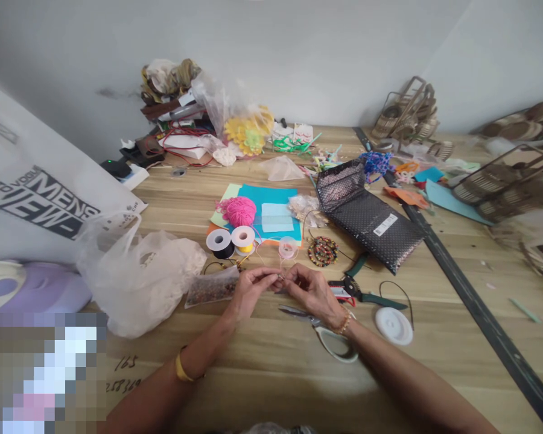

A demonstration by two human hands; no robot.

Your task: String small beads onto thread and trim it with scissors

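Observation:
My left hand [256, 288] and my right hand [311, 292] meet over the table, fingertips pinched close together. A thin pale thread [281, 263] runs down to the fingers from near a small pink spool [288, 247]. Whatever else is between the fingertips is too small to make out. Beside my left hand lies a clear bag of small dark beads [212, 287]. Scissors [330, 337] with pale handles lie partly under my right hand and wrist. Just past my right hand are dark green-handled pliers [350, 286] and a coiled string of colourful beads [323, 251].
Black-thread [220, 243] and yellow-thread spools [243, 240] stand before pink yarn [239, 211] on blue sheets [271, 196]. A black bubble mailer [371, 220] and a white spool [393, 325] lie right. A white plastic bag [140, 283] sits left. Woven baskets [407, 111] stand behind.

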